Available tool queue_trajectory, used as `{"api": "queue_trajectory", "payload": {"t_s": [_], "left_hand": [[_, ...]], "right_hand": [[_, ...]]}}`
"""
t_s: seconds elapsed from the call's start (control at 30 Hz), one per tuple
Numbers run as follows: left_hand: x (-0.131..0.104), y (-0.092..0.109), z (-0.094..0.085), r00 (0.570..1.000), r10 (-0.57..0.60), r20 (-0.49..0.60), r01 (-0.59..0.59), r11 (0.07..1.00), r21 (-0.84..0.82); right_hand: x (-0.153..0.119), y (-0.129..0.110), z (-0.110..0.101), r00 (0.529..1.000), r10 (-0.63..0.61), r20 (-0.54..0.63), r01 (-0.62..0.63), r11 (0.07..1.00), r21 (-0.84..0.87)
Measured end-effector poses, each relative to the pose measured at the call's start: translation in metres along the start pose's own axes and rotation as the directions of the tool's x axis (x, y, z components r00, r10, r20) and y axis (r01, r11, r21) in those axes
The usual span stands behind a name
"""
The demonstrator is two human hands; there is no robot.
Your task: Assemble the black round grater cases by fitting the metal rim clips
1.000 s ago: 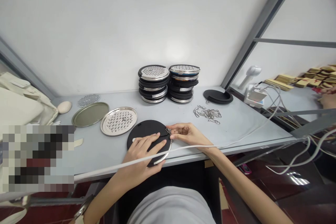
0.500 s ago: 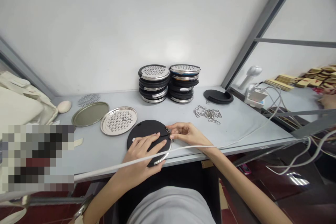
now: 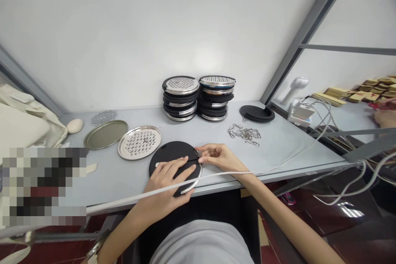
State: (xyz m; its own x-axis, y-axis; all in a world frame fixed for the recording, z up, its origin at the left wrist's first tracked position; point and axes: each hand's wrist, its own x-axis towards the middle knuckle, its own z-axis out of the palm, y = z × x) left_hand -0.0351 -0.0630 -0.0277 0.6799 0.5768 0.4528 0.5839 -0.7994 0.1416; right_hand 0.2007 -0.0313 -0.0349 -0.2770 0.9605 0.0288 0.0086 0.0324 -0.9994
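A round black case [image 3: 171,150] with a silvery rim showing on its near right side lies at the front of the table. My left hand [image 3: 170,177] rests across its top with fingers stretched out and spread, the thumb by the near rim. At the case's right edge, my right hand [image 3: 215,154] pinches a small metal hook [image 3: 198,154] between thumb and fingertips. Whether the hook is fastened to the case I cannot tell. A heap of similar metal hooks [image 3: 246,133] lies to the right.
Two stacks of round graters [image 3: 181,84] stand against the wall. A grater plate [image 3: 139,142], an olive-coloured lid [image 3: 106,134] and a mesh disc [image 3: 104,117] lie left. Another black case [image 3: 256,113] lies right. A white cable [image 3: 229,173] crosses before my hands. Another person's hand [image 3: 386,115] shows far right.
My hands stay almost still on the case, with the right fingertips shifting slightly at the hook. At the far right, the other person's hand has moved.
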Motion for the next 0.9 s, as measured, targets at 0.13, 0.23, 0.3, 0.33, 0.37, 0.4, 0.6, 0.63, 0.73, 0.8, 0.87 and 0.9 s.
{"api": "queue_trajectory", "payload": {"t_s": [0.13,0.23,0.3,0.33,0.37,0.4,0.6,0.63,0.73,0.8,0.87,0.9], "left_hand": [[-0.0008,0.0006,-0.0001,1.0,-0.003,-0.003,0.003,1.0,0.001],[-0.0007,0.0007,-0.0001,1.0,0.0,-0.004,0.0,1.0,-0.001],[-0.0004,0.0005,-0.0001,1.0,0.004,-0.001,-0.004,1.0,-0.004],[-0.0003,0.0003,-0.0001,1.0,0.003,0.001,-0.003,1.0,-0.006],[-0.0003,0.0001,-0.0001,1.0,0.002,0.002,-0.002,1.0,-0.009],[-0.0003,-0.0002,-0.0001,1.0,0.001,0.002,-0.001,1.0,-0.012],[-0.0006,-0.0003,0.0001,1.0,-0.005,0.012,0.006,1.0,-0.016],[-0.0005,0.0,0.0,1.0,-0.005,0.012,0.006,1.0,-0.016],[0.0001,0.0007,-0.0006,1.0,-0.004,0.012,0.004,1.0,-0.007],[0.0006,0.0008,-0.0009,1.0,-0.002,0.007,0.002,1.0,-0.001],[0.001,0.0005,-0.001,1.0,0.002,-0.001,-0.002,1.0,0.004],[0.0011,0.0003,-0.0011,1.0,0.002,-0.001,-0.002,1.0,0.005]], "right_hand": [[0.0002,-0.002,0.0004,1.0,0.006,0.009,-0.006,1.0,0.005],[0.001,-0.0022,0.0005,1.0,0.011,0.009,-0.011,1.0,0.015],[0.0018,-0.0017,0.0007,1.0,0.01,0.009,-0.011,1.0,0.028],[0.0022,-0.0015,0.0009,1.0,0.009,0.009,-0.009,0.999,0.035],[0.0026,-0.0012,0.0013,1.0,0.008,0.008,-0.008,0.999,0.042],[0.0029,-0.0011,0.0017,1.0,0.008,0.006,-0.009,0.999,0.048],[0.0041,-0.0014,0.0036,1.0,0.024,-0.011,-0.023,0.998,0.054],[0.0043,-0.0012,0.0037,1.0,0.023,-0.01,-0.023,0.998,0.058],[0.0048,-0.0005,0.0037,1.0,0.014,-0.005,-0.014,0.998,0.059],[0.005,-0.0002,0.0038,1.0,0.013,-0.005,-0.012,0.999,0.049],[0.0051,-0.0002,0.0037,1.0,0.015,-0.006,-0.015,0.999,0.041],[0.005,-0.0002,0.0037,1.0,0.015,-0.005,-0.015,0.999,0.04]]}}
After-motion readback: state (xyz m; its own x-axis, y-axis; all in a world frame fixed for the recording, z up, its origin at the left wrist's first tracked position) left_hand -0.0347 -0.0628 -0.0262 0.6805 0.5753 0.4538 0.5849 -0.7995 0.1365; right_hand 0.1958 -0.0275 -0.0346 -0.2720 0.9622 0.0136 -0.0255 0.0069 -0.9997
